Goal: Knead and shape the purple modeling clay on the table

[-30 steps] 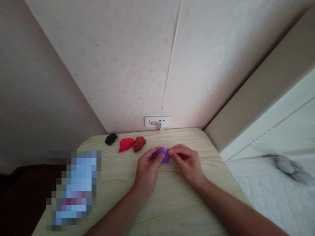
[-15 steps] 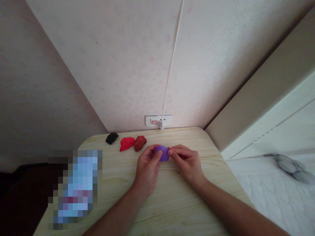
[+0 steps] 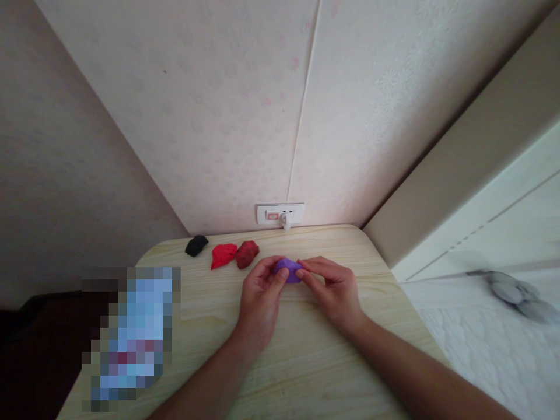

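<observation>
A small purple piece of what looks like modelling clay (image 3: 287, 269) is pinched between my two hands above the middle of the table. My left hand (image 3: 262, 291) grips its left side, thumb on the near face. On its right edge, the thumb and forefinger of my right hand (image 3: 335, 287) close on the clay. Left of my hands lie a dark red mottled lump (image 3: 247, 255), a bright red lump (image 3: 223, 255) touching or nearly touching it, and a black lump (image 3: 196, 245) farther left.
The pale wooden table (image 3: 306, 361) meets a papered wall with a socket plate (image 3: 272, 214) and a white plug (image 3: 286, 220). A blurred-out bluish item (image 3: 140, 326) lies at the table's left edge. Right of the table, a grey object (image 3: 510, 290) rests on a white quilted surface (image 3: 476, 350).
The purple clay looks flatter from here, its near edge tipped or folded up. My right fingertips have moved slightly over its edge. The whole view has shifted a little.
</observation>
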Demonstrator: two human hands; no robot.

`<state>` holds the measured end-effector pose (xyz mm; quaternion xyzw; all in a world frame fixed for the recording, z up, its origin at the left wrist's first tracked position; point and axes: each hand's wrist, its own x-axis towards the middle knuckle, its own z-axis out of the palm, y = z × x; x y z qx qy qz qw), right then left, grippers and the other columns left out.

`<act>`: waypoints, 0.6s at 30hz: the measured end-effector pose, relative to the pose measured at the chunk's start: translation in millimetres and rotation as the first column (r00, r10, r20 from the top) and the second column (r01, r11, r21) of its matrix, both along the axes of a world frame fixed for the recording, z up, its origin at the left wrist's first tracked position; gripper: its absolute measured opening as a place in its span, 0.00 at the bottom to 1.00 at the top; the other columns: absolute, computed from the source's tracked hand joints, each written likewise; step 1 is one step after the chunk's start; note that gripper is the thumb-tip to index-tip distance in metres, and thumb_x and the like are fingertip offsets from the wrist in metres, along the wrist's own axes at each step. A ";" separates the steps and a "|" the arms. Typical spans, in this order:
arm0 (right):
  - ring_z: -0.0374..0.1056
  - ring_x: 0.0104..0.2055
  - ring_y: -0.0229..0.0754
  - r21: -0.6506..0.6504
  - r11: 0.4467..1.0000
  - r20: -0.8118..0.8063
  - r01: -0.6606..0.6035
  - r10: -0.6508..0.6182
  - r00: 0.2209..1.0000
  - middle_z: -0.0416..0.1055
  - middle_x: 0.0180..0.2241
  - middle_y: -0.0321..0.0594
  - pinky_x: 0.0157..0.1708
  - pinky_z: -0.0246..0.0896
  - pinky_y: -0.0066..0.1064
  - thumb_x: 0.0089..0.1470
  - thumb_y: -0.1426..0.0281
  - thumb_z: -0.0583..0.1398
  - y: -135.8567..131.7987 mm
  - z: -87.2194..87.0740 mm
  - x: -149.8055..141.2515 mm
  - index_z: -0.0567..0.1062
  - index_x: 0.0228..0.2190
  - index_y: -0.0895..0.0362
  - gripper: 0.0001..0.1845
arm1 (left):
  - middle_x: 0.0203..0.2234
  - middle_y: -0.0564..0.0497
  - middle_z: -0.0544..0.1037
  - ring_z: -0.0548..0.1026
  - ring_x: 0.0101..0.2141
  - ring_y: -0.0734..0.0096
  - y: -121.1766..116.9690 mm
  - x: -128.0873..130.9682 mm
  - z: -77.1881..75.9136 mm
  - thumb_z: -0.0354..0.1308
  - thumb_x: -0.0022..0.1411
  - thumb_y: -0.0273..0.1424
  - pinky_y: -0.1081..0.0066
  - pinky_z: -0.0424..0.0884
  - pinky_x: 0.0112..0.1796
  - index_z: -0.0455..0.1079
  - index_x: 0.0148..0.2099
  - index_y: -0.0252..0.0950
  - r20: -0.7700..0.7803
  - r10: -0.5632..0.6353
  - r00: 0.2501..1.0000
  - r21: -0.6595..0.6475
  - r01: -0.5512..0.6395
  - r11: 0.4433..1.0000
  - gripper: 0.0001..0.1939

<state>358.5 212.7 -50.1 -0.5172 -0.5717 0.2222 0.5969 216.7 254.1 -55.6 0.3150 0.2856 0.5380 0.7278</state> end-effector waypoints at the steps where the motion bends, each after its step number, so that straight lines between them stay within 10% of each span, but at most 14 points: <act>1: 0.77 0.39 0.45 0.022 1.000 0.056 0.006 -0.007 0.998 0.82 0.38 0.42 0.40 0.74 0.38 0.57 0.71 0.68 -0.9 1.5 -0.4 0.85 0.41 0.47 0.10 | 0.35 0.52 0.80 0.77 0.39 0.75 -0.8 -0.4 -0.1 0.72 0.53 0.29 0.75 0.72 0.44 0.77 0.41 0.35 -0.004 -0.003 1.000 -0.005 0.003 1.000 0.13; 10: 0.73 0.43 0.50 0.155 0.988 0.537 0.010 -0.093 0.838 0.80 0.43 0.49 0.44 0.73 0.45 0.61 0.76 0.61 -4.7 11.7 0.5 0.81 0.50 0.53 0.17 | 0.35 0.51 0.79 0.76 0.38 0.72 -2.2 -0.2 -6.5 0.69 0.58 0.32 0.73 0.72 0.42 0.74 0.40 0.36 -0.128 -0.002 0.992 0.138 0.020 0.990 0.10; 18: 0.76 0.41 0.47 0.117 0.993 0.315 0.018 -0.054 0.948 0.81 0.39 0.44 0.41 0.74 0.39 0.60 0.72 0.65 -5.2 14.9 3.0 0.82 0.44 0.51 0.10 | 0.34 0.49 0.80 0.77 0.38 0.68 -4.1 0.0 -4.9 0.67 0.60 0.31 0.70 0.73 0.43 0.76 0.40 0.35 -0.255 0.022 0.967 0.251 0.044 0.967 0.07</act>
